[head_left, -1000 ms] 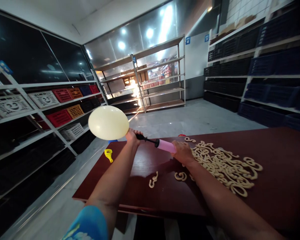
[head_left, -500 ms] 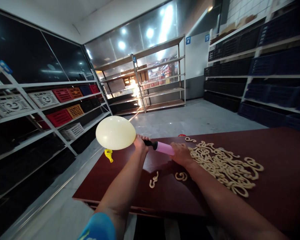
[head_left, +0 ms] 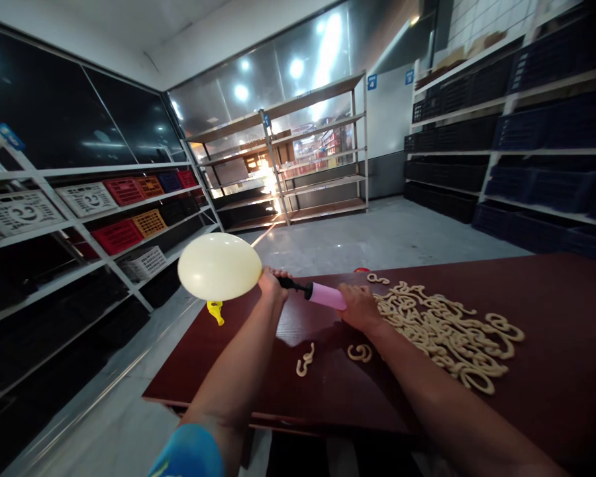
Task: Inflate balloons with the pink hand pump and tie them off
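Note:
A pale cream balloon (head_left: 219, 266), blown up to an oval, sits on the tip of a hand pump above the left part of the dark red table (head_left: 328, 377). My left hand (head_left: 273, 283) is closed round the balloon's neck and the pump's black end. My right hand (head_left: 360, 308) grips the pink barrel of the pump (head_left: 324, 295), and a short length of black rod shows between the two hands. A yellow uninflated balloon (head_left: 215, 310) lies at the table's left edge, just under the inflated one.
A heap of beige S-shaped hooks (head_left: 442, 331) covers the table to the right of my right hand; two loose ones (head_left: 305, 358) lie nearer me. Shelving with coloured crates (head_left: 119, 235) lines the left wall, dark crates the right wall.
The pump was pushed together half a second ago, with the balloon shifting right; now it is drawn partly out again and the balloon has moved back to the left.

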A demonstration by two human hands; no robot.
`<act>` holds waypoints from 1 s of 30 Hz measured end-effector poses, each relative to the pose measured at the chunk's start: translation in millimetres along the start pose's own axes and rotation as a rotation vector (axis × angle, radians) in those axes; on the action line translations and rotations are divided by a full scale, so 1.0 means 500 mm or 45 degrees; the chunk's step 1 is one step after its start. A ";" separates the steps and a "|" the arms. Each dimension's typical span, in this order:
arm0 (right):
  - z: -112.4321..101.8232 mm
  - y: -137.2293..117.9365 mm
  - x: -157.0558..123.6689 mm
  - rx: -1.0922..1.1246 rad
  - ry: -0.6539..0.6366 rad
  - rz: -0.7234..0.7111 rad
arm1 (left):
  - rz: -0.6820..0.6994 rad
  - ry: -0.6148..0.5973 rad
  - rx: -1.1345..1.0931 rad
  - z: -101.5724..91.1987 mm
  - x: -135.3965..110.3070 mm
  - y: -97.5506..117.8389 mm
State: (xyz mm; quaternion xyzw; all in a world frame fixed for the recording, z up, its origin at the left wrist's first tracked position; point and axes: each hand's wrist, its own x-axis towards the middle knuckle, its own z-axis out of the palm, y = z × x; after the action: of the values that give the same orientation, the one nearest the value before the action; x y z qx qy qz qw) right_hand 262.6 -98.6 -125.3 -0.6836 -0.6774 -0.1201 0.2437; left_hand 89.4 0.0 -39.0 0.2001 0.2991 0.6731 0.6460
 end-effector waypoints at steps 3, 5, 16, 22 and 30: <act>-0.004 -0.003 0.001 0.021 -0.018 -0.005 | -0.031 -0.019 0.012 -0.001 -0.015 -0.035; -0.008 0.004 0.005 0.024 -0.005 0.014 | -0.029 -0.027 0.038 0.005 -0.006 -0.010; -0.002 0.010 0.002 -0.010 -0.030 0.061 | 0.030 0.028 0.042 -0.006 0.009 0.024; -0.008 0.007 0.002 0.033 -0.009 -0.020 | -0.042 0.008 0.055 -0.002 -0.015 -0.015; -0.008 0.039 0.011 -0.047 0.022 0.108 | 0.100 0.030 0.114 0.005 0.047 0.124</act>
State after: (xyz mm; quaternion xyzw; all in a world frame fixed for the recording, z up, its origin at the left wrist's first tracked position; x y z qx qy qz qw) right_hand 282.7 -95.1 -122.6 -0.7151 -0.6433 -0.1280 0.2417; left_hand 42.5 24.3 1.2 0.2325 0.3283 0.6862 0.6061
